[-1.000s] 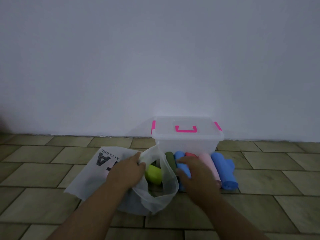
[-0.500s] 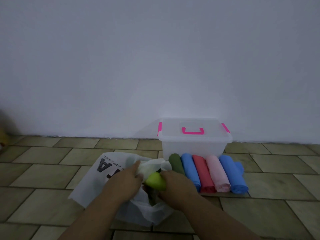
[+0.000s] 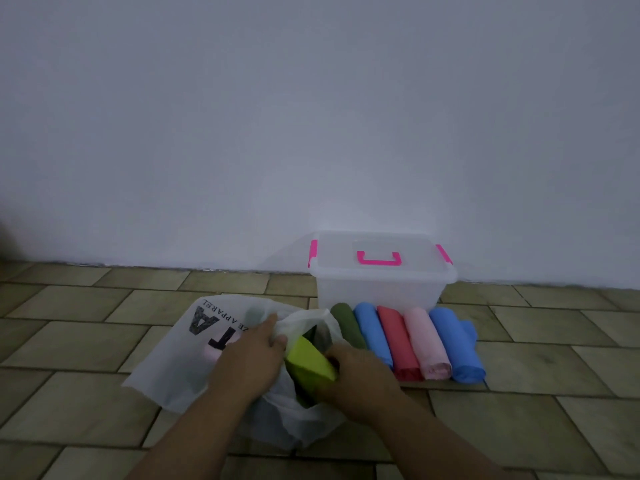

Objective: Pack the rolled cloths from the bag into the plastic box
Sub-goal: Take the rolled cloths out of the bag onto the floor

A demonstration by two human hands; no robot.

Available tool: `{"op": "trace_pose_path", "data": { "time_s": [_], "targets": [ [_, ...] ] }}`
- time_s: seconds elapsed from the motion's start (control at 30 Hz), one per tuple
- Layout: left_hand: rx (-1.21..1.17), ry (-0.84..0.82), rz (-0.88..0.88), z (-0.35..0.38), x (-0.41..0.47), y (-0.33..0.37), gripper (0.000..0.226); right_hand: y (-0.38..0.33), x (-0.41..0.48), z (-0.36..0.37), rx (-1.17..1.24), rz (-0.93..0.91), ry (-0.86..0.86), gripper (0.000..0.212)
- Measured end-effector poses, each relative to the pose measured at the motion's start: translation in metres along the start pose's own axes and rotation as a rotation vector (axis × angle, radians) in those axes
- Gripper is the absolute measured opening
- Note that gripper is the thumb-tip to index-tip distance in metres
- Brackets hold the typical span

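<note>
Tiled floor (image 3: 104, 306): lime-green rolled cloth (image 3: 310, 367) gripped by right hand (image 3: 360, 370), white plastic bag (image 3: 166, 368) held open by left hand (image 3: 249, 358).
Unrolling is risked if the cloth is snagged.

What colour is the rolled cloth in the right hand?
Lime green; the rolled cloth shows best in the head view.

Translucent smooth plastic box (image 3: 377, 289), thin semi-sheer white bag (image 3: 166, 368), matt soft cloth rolls (image 3: 394, 337), matt stone-like floor tiles (image 3: 86, 341).
</note>
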State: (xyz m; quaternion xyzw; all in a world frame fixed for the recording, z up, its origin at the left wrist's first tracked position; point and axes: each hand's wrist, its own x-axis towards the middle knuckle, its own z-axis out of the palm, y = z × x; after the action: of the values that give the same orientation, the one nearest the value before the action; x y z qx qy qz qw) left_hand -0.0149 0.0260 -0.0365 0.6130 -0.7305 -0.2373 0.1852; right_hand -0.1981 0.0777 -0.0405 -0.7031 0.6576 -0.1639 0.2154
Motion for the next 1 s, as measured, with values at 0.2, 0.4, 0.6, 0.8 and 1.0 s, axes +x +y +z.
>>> {"op": "trace_pose_path", "data": {
  "time_s": [0.2,0.4,0.6,0.8,1.0],
  "targets": [
    [-0.016,0.011,-0.008,0.000,-0.006,-0.003,0.051,-0.012,-0.004,0.001,0.012,0.014,-0.018,0.044],
    [-0.090,0.009,-0.022,0.000,-0.007,-0.008,0.053,0.029,-0.025,-0.038,0.690,0.188,0.162,0.023],
    [-0.138,-0.043,-0.003,0.002,-0.002,0.001,0.053,0.072,-0.024,-0.054,0.642,0.372,0.765,0.025],
    [-0.081,-0.044,0.043,0.006,-0.003,0.014,0.051,0.060,-0.014,-0.018,0.146,0.333,0.499,0.054],
    [-0.181,-0.052,0.068,0.007,-0.005,-0.011,0.053,0.027,-0.024,-0.038,0.106,-0.005,0.642,0.031]
  ]
}}
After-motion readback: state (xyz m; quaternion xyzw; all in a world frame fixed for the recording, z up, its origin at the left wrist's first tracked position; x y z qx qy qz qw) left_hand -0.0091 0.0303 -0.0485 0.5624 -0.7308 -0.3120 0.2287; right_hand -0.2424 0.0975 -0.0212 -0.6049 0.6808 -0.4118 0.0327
